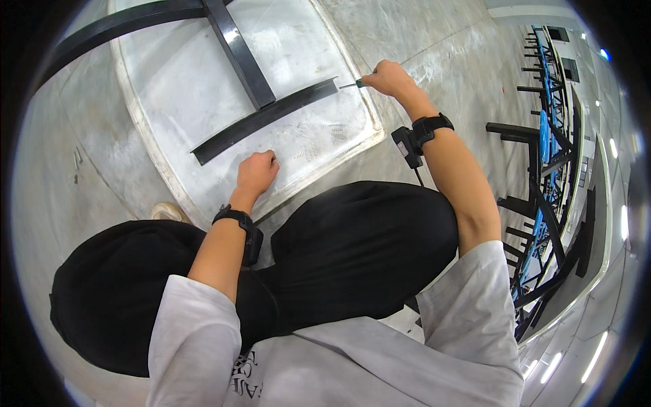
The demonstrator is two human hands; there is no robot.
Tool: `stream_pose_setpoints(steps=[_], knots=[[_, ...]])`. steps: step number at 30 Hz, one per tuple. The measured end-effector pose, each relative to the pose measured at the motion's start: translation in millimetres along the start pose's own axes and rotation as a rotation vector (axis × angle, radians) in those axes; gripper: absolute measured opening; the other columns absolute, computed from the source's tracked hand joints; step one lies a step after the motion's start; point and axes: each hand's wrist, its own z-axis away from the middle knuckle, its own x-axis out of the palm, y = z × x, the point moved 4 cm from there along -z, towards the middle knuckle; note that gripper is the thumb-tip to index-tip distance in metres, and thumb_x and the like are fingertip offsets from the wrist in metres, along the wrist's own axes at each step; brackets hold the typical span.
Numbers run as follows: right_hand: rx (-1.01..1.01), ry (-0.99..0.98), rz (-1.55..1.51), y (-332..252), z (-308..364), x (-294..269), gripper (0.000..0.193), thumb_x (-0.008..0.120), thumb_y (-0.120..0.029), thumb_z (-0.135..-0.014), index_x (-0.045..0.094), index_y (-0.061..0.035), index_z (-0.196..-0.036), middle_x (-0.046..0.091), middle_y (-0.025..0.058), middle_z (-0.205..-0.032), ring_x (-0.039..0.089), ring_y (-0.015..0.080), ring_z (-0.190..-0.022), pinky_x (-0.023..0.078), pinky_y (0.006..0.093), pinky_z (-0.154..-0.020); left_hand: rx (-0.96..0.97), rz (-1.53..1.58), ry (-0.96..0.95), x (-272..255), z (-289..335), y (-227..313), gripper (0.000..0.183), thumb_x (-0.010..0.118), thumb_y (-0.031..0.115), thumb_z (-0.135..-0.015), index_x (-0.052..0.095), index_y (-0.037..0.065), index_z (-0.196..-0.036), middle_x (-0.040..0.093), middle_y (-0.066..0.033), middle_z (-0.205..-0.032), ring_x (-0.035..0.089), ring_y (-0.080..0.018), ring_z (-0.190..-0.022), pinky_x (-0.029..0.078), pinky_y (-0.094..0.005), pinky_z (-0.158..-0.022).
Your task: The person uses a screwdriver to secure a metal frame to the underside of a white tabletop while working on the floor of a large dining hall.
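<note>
My right hand (391,78) is closed on what looks like a screwdriver (360,83); a bit of its dark green handle and a thin shaft show. The shaft points left at the right end of a black metal bar (264,119). That bar is the crosspiece of a T-shaped black frame, joined to a long black beam (237,57). My left hand (256,172) is curled closed over the near part of a white panel (183,74), just short of the bar. Whatever its fingers may hold is hidden. The frame lies over the panel.
A concrete floor (441,51) surrounds the panel, with small metal pieces (76,159) at the left. Black frames with blue parts (542,136) stand along the right side. My bent knees (366,237) are close to the panel's near edge. A black device hangs at my right wrist.
</note>
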Motion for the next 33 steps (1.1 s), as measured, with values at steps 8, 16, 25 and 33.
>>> stream_pose_setpoints(steps=[8,16,25,33], knots=[[-0.016,-0.051,0.022,-0.5,-7.8,9.6,0.049,0.062,-0.035,-0.062,0.059,0.0041,-0.092,0.060,0.0210,-0.091,0.057,0.0329,-0.086,0.045,0.0386,-0.075,-0.080,0.054,-0.056,-0.6,-3.5,-6.5,0.018,0.050,0.018,-0.073,0.059,0.006,-0.083,0.061,-0.0160,-0.075,0.058,-0.0333,-0.073,0.046,-0.0400,-0.065],[-0.033,-0.089,0.016,0.7,-11.8,14.0,0.050,0.062,-0.035,-0.062,0.059,0.0053,-0.091,0.059,0.0232,-0.092,0.057,0.0344,-0.086,0.045,0.0387,-0.075,-0.094,0.038,-0.061,-0.4,-5.4,-7.8,0.018,0.051,0.019,-0.073,0.060,0.006,-0.082,0.061,-0.0165,-0.076,0.058,-0.0337,-0.073,0.046,-0.0403,-0.065],[-0.060,-0.053,0.027,-6.8,-7.4,12.1,0.047,0.062,-0.034,-0.062,0.060,0.0027,-0.091,0.059,0.0222,-0.092,0.057,0.0346,-0.086,0.045,0.0389,-0.075,-0.086,0.044,-0.041,-0.5,-5.9,-10.5,0.018,0.051,0.019,-0.073,0.060,0.006,-0.082,0.061,-0.0161,-0.076,0.058,-0.0332,-0.074,0.046,-0.0401,-0.065],[-0.141,0.048,0.040,-5.3,-8.8,13.1,0.045,0.060,-0.036,-0.064,0.062,0.0045,-0.085,0.060,0.0246,-0.081,0.058,0.0358,-0.077,0.047,0.0372,-0.071,-0.110,0.017,-0.083,-0.7,-7.2,-9.0,0.020,0.050,0.021,-0.073,0.061,0.008,-0.084,0.061,-0.0164,-0.080,0.058,-0.0323,-0.077,0.046,-0.0392,-0.068]])
